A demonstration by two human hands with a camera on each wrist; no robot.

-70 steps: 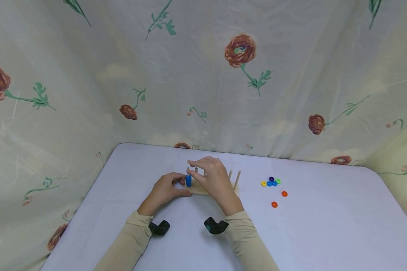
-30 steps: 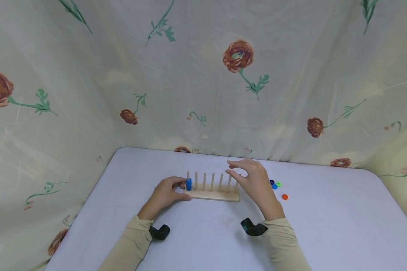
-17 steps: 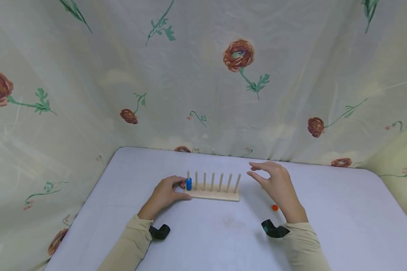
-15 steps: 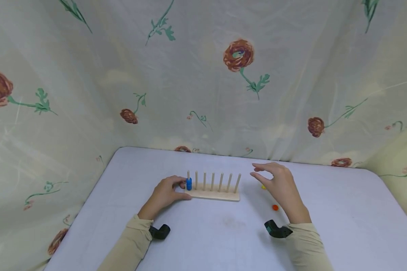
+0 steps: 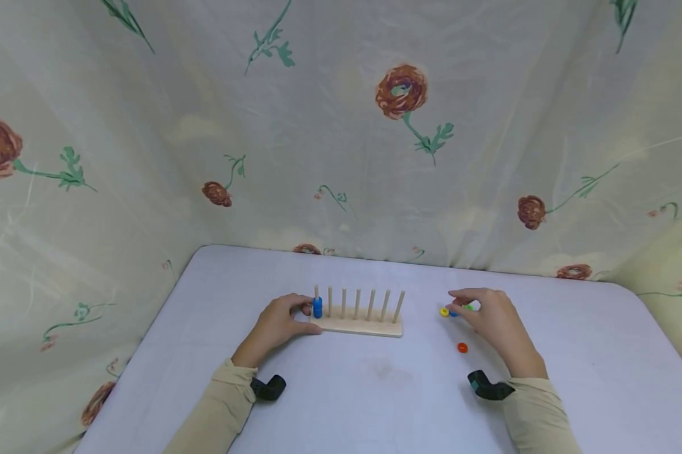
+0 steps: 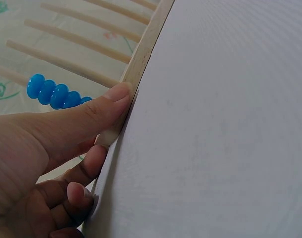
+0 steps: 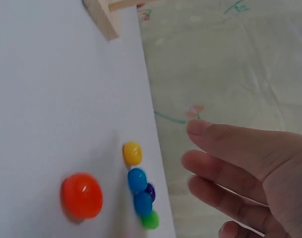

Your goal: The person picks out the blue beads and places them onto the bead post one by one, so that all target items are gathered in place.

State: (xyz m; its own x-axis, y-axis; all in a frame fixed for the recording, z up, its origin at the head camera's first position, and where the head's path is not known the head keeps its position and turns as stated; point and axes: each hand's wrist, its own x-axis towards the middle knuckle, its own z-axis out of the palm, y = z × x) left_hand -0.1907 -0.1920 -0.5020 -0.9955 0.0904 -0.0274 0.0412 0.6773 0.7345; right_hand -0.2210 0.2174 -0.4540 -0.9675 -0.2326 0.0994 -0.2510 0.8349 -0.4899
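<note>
My left hand (image 5: 278, 321) grips the left end of a wooden peg rack (image 5: 358, 326), thumb along the front edge and fingers curled at the end. Several blue beads (image 6: 60, 94) are stacked on its leftmost peg; the other pegs are bare. To the right, my right hand (image 5: 496, 318) hovers over a small group of loose beads, thumb and fingers apart with nothing between them. In the right wrist view that group holds a yellow bead (image 7: 132, 153), two blue beads (image 7: 137, 180), a dark purple bead (image 7: 150, 192) and a green bead (image 7: 150, 219).
An orange bead (image 5: 462, 348) lies nearer the front, below the group. My right hand mostly hides what lies behind it in the head view. A white-covered table (image 5: 352, 403) carries everything, and a flowered curtain (image 5: 329, 126) hangs behind its far edge.
My right hand has moved from the rack's left peg rightwards across the table and lowered to the loose beads. The left hand keeps its hold on the rack.
</note>
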